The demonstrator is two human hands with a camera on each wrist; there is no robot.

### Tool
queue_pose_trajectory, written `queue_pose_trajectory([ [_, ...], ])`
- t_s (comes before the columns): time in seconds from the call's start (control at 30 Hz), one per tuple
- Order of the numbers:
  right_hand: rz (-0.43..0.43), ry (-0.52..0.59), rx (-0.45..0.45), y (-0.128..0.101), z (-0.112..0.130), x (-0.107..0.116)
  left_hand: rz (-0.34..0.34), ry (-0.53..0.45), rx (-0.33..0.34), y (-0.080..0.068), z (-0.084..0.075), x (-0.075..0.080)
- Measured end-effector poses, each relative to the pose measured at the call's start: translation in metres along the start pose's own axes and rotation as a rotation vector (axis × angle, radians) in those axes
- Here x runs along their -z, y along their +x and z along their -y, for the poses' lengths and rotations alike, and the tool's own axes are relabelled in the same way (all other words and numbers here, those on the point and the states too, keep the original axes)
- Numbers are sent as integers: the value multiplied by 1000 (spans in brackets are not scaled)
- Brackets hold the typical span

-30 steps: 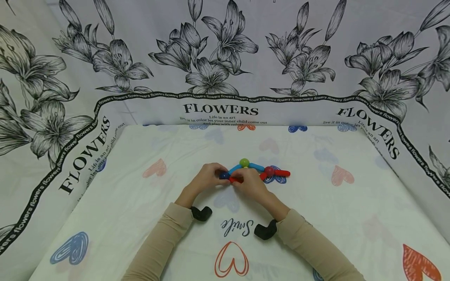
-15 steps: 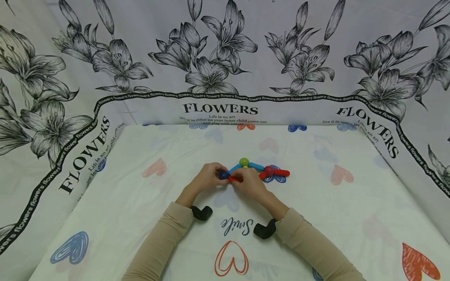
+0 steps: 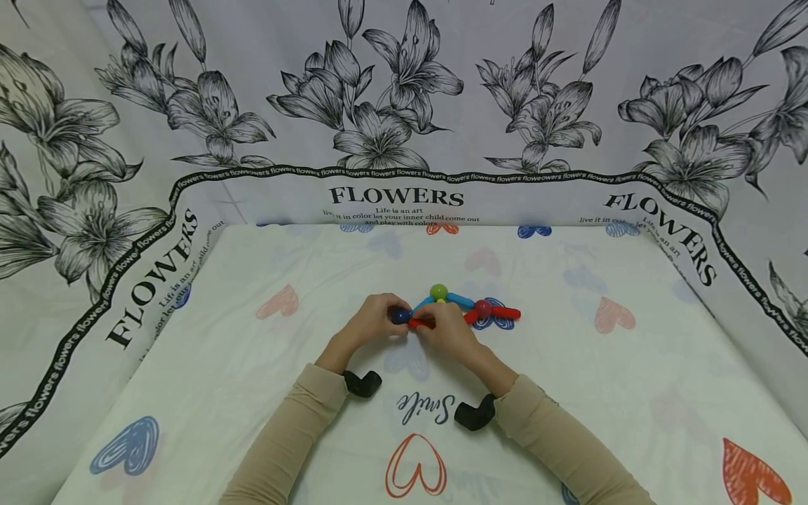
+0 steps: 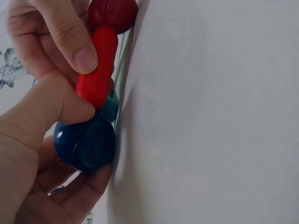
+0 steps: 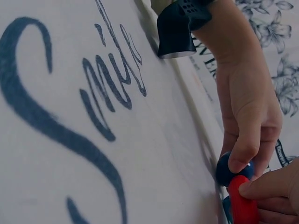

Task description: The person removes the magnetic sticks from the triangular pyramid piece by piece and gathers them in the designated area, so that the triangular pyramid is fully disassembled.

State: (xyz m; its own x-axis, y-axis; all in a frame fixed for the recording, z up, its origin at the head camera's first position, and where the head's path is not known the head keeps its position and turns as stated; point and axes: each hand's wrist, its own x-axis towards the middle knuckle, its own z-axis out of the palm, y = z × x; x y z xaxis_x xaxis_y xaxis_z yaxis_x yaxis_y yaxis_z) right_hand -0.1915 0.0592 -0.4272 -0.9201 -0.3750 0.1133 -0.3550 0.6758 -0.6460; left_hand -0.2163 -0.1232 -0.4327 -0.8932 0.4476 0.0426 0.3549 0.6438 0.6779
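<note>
My left hand [image 3: 371,321] grips a dark blue ball [image 4: 86,147], thumb on one side and fingers curled round the other. Against that ball lies a red rod [image 4: 99,70], which my right hand [image 3: 454,330] pinches between thumb and fingers. Both pieces belong to a toy of balls and rods, possibly magnetic. Behind my right hand a light blue rod [image 3: 461,300] runs from a green ball [image 3: 438,292] to a dark red ball [image 3: 482,308]. Another red rod [image 3: 507,312] sticks out rightward from the red ball. Something yellow under the green ball is mostly hidden.
The toy rests on a white cloth [image 3: 252,393] printed with hearts and the word Smile. Behind and at both sides hangs a flower-printed curtain [image 3: 404,200]. Each wrist wears a black camera mount [image 3: 477,414] close above the cloth.
</note>
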Motion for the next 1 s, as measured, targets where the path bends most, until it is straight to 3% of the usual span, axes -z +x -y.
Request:
queue_pose_trajectory([
  [0.13, 10, 8, -14, -1, 2, 1, -14, 9, -14, 0, 2, 3],
  [0.37, 32, 42, -34, -2, 1, 2, -157, -14, 14, -2, 10, 18],
  [0.53, 31, 45, -47, -2, 0, 2, -150, -72, -11, 1, 11, 21],
  [1.0, 44, 4, -22, -2, -1, 4, -171, -189, 62, 22, 9, 18],
])
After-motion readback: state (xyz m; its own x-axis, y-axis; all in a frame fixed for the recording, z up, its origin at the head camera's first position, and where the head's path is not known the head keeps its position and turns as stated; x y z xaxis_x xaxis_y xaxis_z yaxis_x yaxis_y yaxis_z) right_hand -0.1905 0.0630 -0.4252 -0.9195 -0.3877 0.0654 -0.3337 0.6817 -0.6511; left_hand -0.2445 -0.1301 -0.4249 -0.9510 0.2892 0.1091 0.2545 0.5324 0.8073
